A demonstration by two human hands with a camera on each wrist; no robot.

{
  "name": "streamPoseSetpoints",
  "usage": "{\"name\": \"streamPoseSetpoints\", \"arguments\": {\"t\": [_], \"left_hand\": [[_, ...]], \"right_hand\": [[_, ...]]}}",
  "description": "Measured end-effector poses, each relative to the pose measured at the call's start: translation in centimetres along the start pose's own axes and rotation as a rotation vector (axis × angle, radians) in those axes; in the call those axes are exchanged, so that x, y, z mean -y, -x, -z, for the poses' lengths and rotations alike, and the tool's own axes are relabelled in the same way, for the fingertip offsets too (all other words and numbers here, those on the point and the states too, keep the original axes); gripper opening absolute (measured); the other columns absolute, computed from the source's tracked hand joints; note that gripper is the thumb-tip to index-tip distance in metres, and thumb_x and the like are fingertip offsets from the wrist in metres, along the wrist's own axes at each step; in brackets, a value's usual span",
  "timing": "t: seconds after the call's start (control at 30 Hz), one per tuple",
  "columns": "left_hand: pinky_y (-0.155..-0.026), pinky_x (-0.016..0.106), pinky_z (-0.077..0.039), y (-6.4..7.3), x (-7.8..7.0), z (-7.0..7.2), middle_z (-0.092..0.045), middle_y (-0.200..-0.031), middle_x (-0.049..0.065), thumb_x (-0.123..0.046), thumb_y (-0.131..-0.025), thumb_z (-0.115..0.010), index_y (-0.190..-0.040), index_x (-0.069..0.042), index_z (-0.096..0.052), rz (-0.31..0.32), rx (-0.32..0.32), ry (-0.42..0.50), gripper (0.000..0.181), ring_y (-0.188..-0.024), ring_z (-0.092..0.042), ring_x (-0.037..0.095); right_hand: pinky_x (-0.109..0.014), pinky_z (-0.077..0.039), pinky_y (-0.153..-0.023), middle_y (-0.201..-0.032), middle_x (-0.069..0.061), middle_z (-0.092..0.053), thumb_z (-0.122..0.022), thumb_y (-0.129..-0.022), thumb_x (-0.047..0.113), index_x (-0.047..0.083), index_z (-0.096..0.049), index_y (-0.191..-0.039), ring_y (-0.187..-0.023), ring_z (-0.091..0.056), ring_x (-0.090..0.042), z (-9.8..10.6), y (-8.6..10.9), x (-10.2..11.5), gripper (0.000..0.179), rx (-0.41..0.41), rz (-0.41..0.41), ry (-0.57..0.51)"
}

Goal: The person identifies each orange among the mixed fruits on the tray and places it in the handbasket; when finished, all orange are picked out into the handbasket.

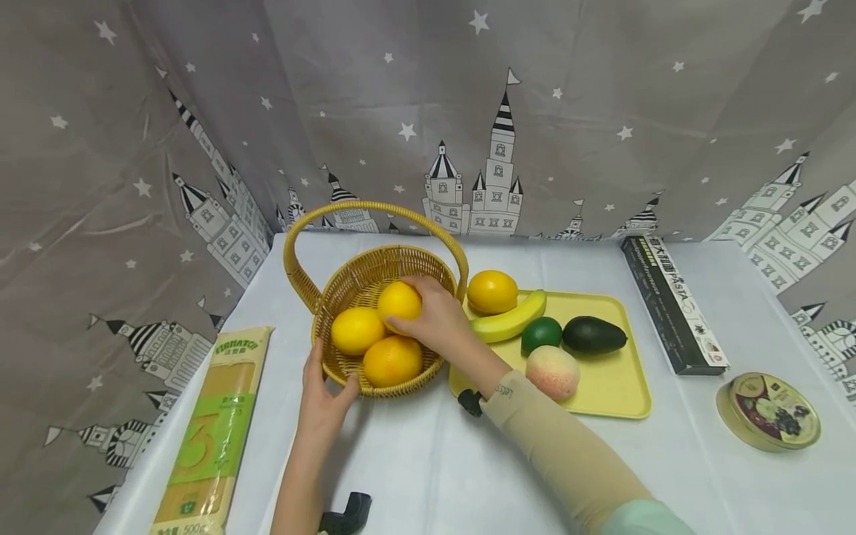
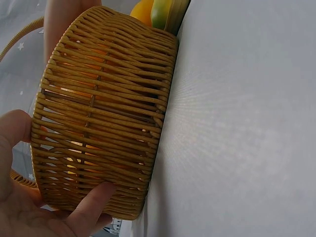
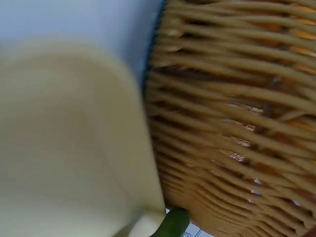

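Observation:
A woven basket [image 1: 428, 375] with a tall arched handle stands left of the middle of the table. My left hand [image 1: 325, 405] holds its near left side; in the left wrist view, fingers [image 2: 94, 207] lie against the weave and another digit is at the rim. Inside the basket, my right hand [image 1: 435, 316] grips a yellow lemon [image 1: 399, 300] from above. Two more lemons lie below it, one paler yellow [image 1: 357, 331] and one deeper orange-yellow [image 1: 393, 362]. The right wrist view shows basket weave and the yellow tray close up, with that hand out of sight.
Right of the basket, a yellow tray [image 1: 618, 379] bears a lemon [image 1: 493, 291], banana [image 1: 511, 319], green fruit [image 1: 542, 336], avocado [image 1: 594, 335] and peach [image 1: 553, 371]. Farther right are a black pasta box [image 1: 672, 305] and a round tin [image 1: 769, 412]. A noodle packet [image 1: 212, 435] lies left.

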State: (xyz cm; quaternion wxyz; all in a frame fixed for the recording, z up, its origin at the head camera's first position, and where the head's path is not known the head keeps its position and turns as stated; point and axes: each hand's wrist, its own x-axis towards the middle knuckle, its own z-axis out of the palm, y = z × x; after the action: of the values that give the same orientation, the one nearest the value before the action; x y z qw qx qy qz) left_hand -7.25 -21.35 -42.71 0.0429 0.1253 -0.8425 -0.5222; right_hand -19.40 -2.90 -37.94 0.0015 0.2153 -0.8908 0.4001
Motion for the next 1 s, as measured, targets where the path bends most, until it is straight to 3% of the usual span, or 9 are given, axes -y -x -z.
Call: {"name": "streamPoseSetpoints", "arguments": {"t": [0.3, 0.63, 1.0], "left_hand": [[-0.115, 0.052, -0.013, 0.0, -0.3, 0.0, 0.0, -0.16, 0.013, -0.013, -0.092, -0.059, -0.156, -0.014, 0.0, -0.004, 0.0, -0.005, 0.087, -0.145, -0.006, 0.033], [-0.115, 0.052, -0.012, 0.1, -0.4, 0.0, 0.0, -0.16, 0.014, -0.013, -0.092, -0.058, -0.156, -0.013, 0.0, -0.005, -0.002, 0.003, 0.087, -0.145, -0.006, 0.034], [-0.115, 0.052, -0.012, 0.0, 0.0, 0.0, 0.0, -0.16, 0.012, -0.013, -0.092, -0.058, -0.156, -0.014, 0.0, -0.001, -0.001, 0.001, 0.087, -0.145, -0.006, 0.033]], "right_hand": [[-0.036, -0.047, -0.094, -0.132, -0.008, -0.052, -0.074, -0.082, 0.042, 0.01, -0.048, -0.139, -0.113, -0.054, -0.022, -1.1, -0.9, -0.9, 0.071, 0.02, -0.035, -0.017], [-0.04, -0.044, -0.097, -0.135, -0.011, -0.048, -0.071, -0.084, 0.042, 0.009, -0.046, -0.141, -0.116, -0.052, -0.027, -1.4, -1.4, -0.8, 0.071, 0.109, -0.085, 0.095], [-0.041, -0.042, -0.101, -0.138, -0.01, -0.048, -0.069, -0.085, 0.046, 0.008, -0.046, -0.142, -0.121, -0.049, -0.027, -1.2, -1.0, -0.7, 0.072, 0.108, -0.07, 0.129]]}}
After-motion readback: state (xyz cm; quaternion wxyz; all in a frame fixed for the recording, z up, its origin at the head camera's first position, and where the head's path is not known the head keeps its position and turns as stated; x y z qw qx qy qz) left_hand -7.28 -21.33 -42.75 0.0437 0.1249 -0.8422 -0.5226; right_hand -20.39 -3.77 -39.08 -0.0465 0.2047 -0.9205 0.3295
